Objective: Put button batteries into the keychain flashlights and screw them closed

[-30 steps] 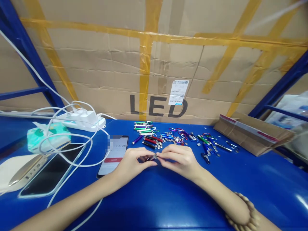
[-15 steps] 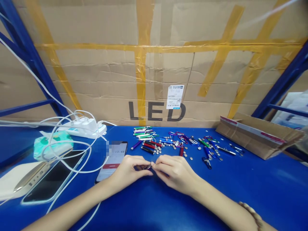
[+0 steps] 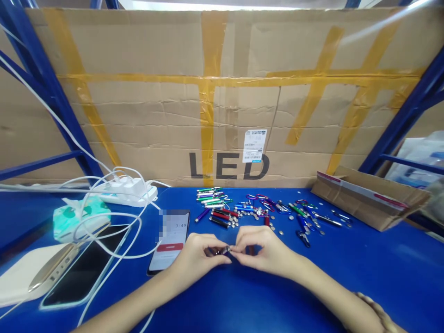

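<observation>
My left hand (image 3: 204,255) is closed around a small dark mini flashlight (image 3: 222,250), mostly hidden by the fingers, with its shiny end pointing right. Thumb and fingertips of my right hand (image 3: 262,249) pinch together at that end; whatever tiny part they grip is too small to make out. Beyond the hands lie several slim mini flashlights (image 3: 219,217) in red, black, green and purple. Silver button cells (image 3: 272,217) are scattered among them, and coloured carabiner clips (image 3: 267,205) lie further back. A black carabiner (image 3: 304,238) rests to the right.
A phone with a lit timer screen (image 3: 171,236) lies beside my left forearm. Further left are looped white cables (image 3: 140,222), a power strip (image 3: 125,189), a tissue pack (image 3: 81,217) and a dark phone (image 3: 86,268). An open cardboard tray (image 3: 367,199) stands right, before a large carton (image 3: 156,115).
The camera view has tilted up slightly. My right fingers have shifted from a bunched grip to a looser pinch at the flashlight's end, with a gap showing between thumb and fingers.
</observation>
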A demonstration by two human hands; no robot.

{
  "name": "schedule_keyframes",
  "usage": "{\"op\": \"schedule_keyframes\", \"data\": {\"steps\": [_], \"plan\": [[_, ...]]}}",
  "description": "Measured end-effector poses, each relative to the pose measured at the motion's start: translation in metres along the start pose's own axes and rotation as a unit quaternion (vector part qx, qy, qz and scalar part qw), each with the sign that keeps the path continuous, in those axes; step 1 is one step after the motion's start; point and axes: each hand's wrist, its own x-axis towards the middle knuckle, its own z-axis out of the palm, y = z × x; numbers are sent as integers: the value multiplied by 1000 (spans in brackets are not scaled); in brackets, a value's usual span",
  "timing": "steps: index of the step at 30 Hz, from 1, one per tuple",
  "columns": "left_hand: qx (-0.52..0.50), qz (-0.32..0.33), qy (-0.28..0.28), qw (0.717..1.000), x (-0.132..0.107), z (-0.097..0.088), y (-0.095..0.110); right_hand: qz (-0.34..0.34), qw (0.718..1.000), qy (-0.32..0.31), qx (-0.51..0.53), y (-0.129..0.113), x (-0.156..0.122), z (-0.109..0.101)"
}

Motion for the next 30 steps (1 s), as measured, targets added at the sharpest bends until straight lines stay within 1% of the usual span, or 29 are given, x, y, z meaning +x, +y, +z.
{"op": "schedule_keyframes", "data": {"steps": [5, 8, 10, 13, 14, 16, 18, 19, 22, 24, 25, 27, 28, 29, 30], "plan": [[-7, -12, -14, 1000, 0, 0, 1, 12, 999, -29, -19, -1, -1, 1], [-13, -17, -7, 1000, 1, 1, 0, 11, 998, -52, -35, -2, -2, 1], [-14, -9, -7, 1000, 1, 1, 0, 19, 997, -62, -50, -3, -3, 1], [-9, 15, -25, 1000, 1, 1, 0, 37, 992, -83, -82, -5, -2, 1], [-3, 21, -28, 999, 0, 0, 0, 34, 991, -90, -97, -5, -2, 1], [18, 25, -28, 999, 0, 0, -1, 7, 986, -89, -138, -6, 0, -2], [50, 37, -26, 998, 0, -1, -3, -27, 982, -62, -176, -7, 1, -8], [67, 47, -31, 996, 0, -1, -4, -43, 980, -37, -189, -6, 2, -11], [122, 70, -82, 987, 6, -2, -7, -59, 973, 45, -217, -1, 2, -19], [148, 66, -118, 980, 14, -4, -5, -60, 963, 73, -251, 6, 1, -22], [160, 62, -122, 978, 17, -5, -2, -62, 957, 76, -272, 10, 2, -22], [185, 56, -98, 976, 18, -9, 9, -73, 945, 78, -310, 18, 4, -24], [199, 55, -76, 975, 13, -11, 16, -77, 940, 83, -322, 20, 5, -26], [208, 53, -48, 975, 4, -12, 25, -79, 935, 92, -332, 20, 7, -30], [200, 56, -38, 977, -10, -13, 34, -79, 931, 107, -340, 18, 7, -35]]}}
